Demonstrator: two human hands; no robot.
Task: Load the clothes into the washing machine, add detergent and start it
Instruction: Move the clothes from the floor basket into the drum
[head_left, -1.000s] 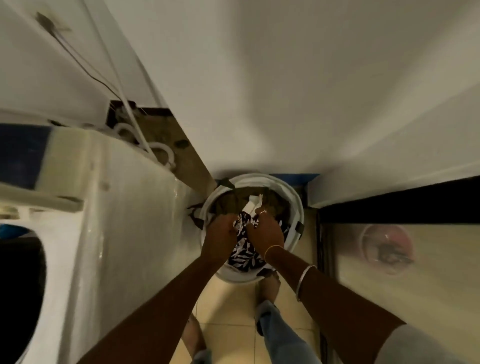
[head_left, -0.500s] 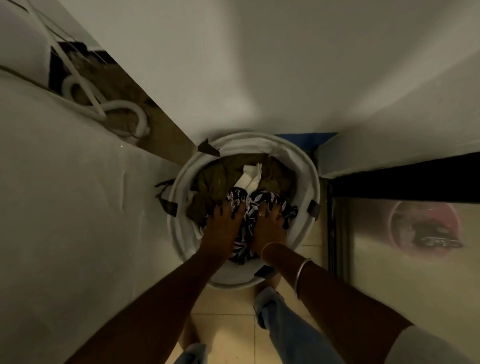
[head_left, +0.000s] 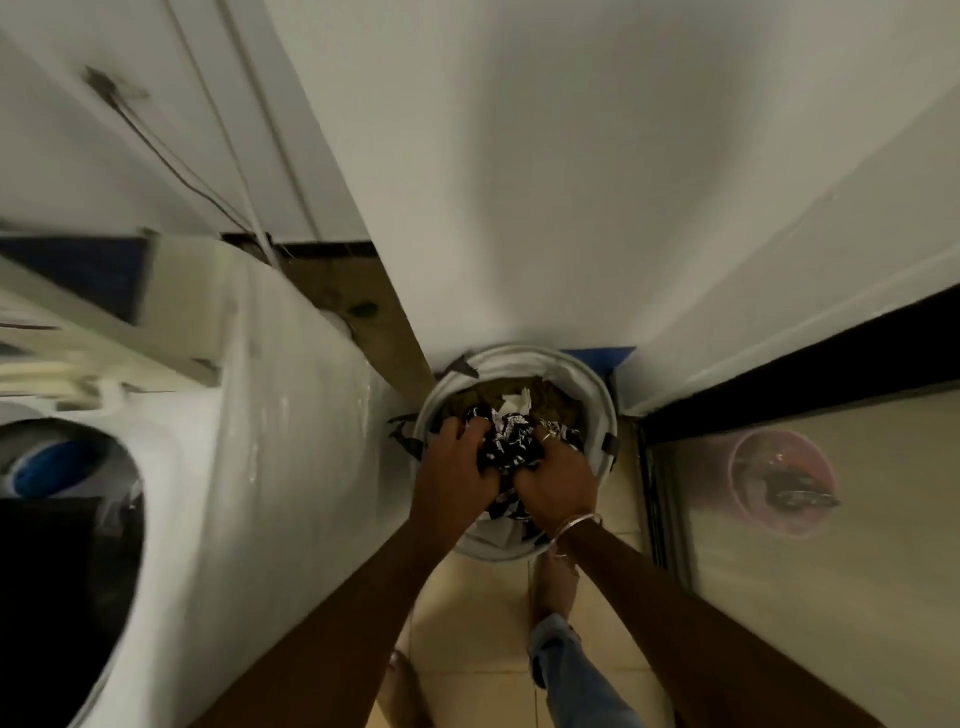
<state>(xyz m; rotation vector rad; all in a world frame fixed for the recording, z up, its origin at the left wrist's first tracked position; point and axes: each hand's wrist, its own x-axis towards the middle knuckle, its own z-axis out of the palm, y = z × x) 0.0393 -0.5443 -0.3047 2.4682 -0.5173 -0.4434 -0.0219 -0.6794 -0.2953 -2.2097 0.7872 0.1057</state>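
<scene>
A round white laundry basket (head_left: 597, 395) stands on the tiled floor in the corner. It holds a black-and-white patterned garment (head_left: 506, 447) on top of olive-brown clothes (head_left: 556, 408) and a white piece. My left hand (head_left: 457, 473) and my right hand (head_left: 558, 483) both grip the bunched patterned garment over the basket's near side. The white top-loading washing machine (head_left: 249, 467) stands to the left, its dark drum opening (head_left: 57, 561) at the lower left.
White walls (head_left: 571, 182) meet behind the basket. A glass door with a dark frame (head_left: 779, 374) runs along the right, with a pink tub (head_left: 782, 483) seen through it. My feet and jeans leg (head_left: 571, 670) stand on the beige tiles below the basket.
My view has risen and swung left, so the washer's top and opening show again. Both hands have bunched the patterned garment tighter and lifted it a little in the basket.
</scene>
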